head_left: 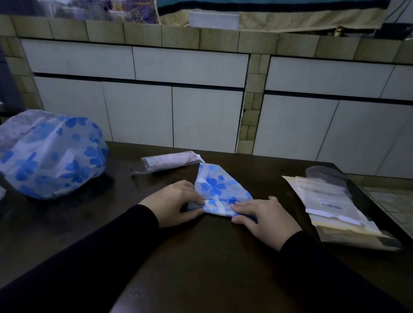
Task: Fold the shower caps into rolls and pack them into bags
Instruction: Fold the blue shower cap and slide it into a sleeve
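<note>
A blue-flowered cap (216,186), folded flat to a narrow wedge, lies on the dark surface (205,266) near the middle, its point aimed far and its wide near end turned over into the first turn of a roll; the left hand (172,204) pinches the left end of that turn, fingers curled over it with the thumb underneath, and the right hand (264,216) presses the right end down with fingers laid fairly flat on the fold, thumb alongside on the surface; whether any right fingertip hooks under the edge I cannot tell. The cap looks like thin printed plastic: very light, limp, slick and likely to spring open if let go, so the roll probably needs steady pressure at both ends, taken at the gathered near edge where the layers are thickest, and tight, even turns toward the point. Just beyond, a pink roll (168,162) already sits in a clear bag, apart from the cap; far left, a pile of unfolded caps (47,152) stands puffed up at the surface's edge; to the right lies a stack of bags (338,209), well apart from the hands, within reach once this roll is finished.
</note>
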Tool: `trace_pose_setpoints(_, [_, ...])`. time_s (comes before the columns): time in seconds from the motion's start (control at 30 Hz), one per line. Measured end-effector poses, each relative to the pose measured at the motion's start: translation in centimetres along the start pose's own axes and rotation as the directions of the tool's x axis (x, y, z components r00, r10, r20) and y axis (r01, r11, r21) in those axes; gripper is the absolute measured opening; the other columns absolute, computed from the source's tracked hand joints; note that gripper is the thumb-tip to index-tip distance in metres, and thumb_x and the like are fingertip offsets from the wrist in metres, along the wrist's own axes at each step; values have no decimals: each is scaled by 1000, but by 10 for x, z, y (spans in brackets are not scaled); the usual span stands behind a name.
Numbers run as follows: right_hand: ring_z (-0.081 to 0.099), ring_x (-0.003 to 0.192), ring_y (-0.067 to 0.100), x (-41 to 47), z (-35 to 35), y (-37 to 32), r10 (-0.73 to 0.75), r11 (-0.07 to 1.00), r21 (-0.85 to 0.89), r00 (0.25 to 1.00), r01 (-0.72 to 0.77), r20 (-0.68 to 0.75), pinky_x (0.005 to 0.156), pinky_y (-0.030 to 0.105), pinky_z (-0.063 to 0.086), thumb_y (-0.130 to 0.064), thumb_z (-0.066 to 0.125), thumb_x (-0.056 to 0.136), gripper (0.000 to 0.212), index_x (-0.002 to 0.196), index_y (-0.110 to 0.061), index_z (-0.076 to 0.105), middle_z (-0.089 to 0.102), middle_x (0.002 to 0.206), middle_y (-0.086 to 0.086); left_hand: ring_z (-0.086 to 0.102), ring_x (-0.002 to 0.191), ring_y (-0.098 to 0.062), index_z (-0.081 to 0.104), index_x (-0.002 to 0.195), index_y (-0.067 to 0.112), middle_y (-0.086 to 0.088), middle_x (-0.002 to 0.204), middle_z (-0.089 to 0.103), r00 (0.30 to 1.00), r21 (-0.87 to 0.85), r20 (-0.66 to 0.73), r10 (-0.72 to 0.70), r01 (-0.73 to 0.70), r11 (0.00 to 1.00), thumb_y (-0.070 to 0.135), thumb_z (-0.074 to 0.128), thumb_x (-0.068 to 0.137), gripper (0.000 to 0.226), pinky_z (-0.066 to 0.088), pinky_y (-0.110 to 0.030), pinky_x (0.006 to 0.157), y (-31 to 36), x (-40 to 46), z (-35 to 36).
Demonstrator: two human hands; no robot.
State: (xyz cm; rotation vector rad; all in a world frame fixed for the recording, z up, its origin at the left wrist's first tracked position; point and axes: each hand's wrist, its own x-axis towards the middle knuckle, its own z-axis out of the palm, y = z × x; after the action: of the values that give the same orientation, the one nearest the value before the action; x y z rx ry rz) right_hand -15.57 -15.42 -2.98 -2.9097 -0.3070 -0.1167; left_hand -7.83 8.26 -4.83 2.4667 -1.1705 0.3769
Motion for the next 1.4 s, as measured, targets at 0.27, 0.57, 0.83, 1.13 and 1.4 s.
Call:
trace_pose_setpoints(0.27, [48,122,1,-3,-2,1,-57,996,-67,998,55,-31,117,39,4,-50,47,93,41,126,-30,60,60,129,-12,49,98,1,72,100,31,12,96,69,1000,-14,-10,-14,14,1000,54,53,81,37,49,-24,84,-4,-3,-1])
trace_pose_setpoints(0.57, [54,80,5,-3,-4,10,-129,992,-2,987,130,-93,114,27,15,-52,58,86,27,93,-25,58,59,85,-9,50,99,0,66,102,43,16,98,55,996,-4,77,-48,49,999,65,55,73,38,48,-22,86,-3,-9,-12])
trace_pose_setpoints(0.83, [50,86,1,-1,-2,7,-65,993,88,990,76,-124,99,19,34,-38,51,95,7,97,-32,54,57,90,-14,57,82,-3,69,100,32,9,91,56,997,-26,23,-68,68,997,55,45,80,39,48,-18,79,2,-6,-10])
trace_pose_setpoints(1.13, [51,74,2,35,-14,9,277,905,326,960,-273,33,58,16,36,-44,59,90,20,87,-25,66,59,86,-9,57,68,3,58,80,38,15,72,62,946,-179,29,-323,323,929,35,62,88,9,37,-8,61,-2,18,-7])
trace_pose_setpoints(1.4, [49,119,11,28,-3,-6,-50,999,-6,963,50,-266,107,37,37,-24,57,93,36,128,-29,57,55,128,-9,49,90,-3,69,88,30,12,94,56,954,-101,-138,-267,255,962,32,67,85,4,41,-19,81,-11,13,8])
